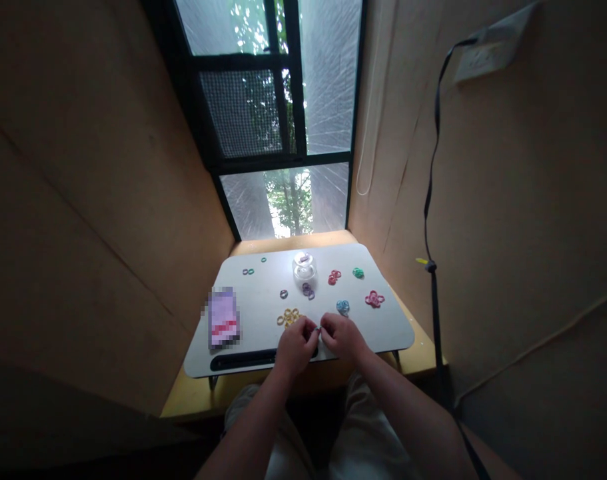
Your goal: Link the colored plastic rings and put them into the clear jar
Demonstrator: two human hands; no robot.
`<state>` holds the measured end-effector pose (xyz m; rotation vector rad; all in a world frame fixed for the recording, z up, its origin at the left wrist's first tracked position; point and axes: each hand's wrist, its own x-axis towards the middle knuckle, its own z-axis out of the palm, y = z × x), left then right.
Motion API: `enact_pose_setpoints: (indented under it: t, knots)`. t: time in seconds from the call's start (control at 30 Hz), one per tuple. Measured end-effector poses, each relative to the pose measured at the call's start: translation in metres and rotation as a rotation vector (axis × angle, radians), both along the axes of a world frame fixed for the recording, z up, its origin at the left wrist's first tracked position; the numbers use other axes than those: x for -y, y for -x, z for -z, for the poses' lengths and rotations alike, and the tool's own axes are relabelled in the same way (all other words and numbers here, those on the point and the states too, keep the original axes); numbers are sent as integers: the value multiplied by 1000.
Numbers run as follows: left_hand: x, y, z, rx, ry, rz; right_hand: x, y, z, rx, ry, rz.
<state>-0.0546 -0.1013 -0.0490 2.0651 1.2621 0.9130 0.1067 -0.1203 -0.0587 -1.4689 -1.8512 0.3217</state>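
Note:
My left hand (298, 341) and my right hand (340, 335) meet at the front edge of the white table (253, 320), fingertips pinched around something small between them, too tiny to make out. Just behind my left hand lies a cluster of yellow rings (289, 317). A light blue cluster (342, 307) sits right behind my right hand. Farther back are a purple cluster (308, 291) and a single dark ring (284, 294). To the right lie red rings (334, 277), green rings (358, 273) and a pink cluster (374, 299).
A clear round container (304, 267) stands at the back middle. A blurred purple packet (224, 317) lies at the left, near a black slot (243, 360) along the front edge. Small rings (248, 272) are at the back left. A black cord (436, 313) hangs at the right.

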Motion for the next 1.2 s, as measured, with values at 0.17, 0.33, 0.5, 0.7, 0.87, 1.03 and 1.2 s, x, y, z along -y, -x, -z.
enact_pose_setpoints:
  t: [0.17, 0.33, 0.5, 0.7, 0.87, 1.03, 1.2]
  knots:
    - [0, 0, 0, -18, -3, -5, -1, 0, 0, -9, 4, 33]
    - [0, 0, 0, -27, -8, 3, -1, 0, -1, -13, 5, 42]
    - [-1, -1, 1, -32, -15, -16, 0, 0, -2, -19, -1, 21]
    - [-1, 0, 3, -33, -23, -12, -1, 0, 0, -10, 13, 24]
    - [0, 0, 1, -39, -3, 2, -3, 0, 1, -17, 17, 42]
    - [1, 1, 2, -48, -3, 10, -3, 0, 0, -37, 7, 44]
    - [1, 1, 2, -42, -2, 26, -2, 0, 0, -43, -2, 36]
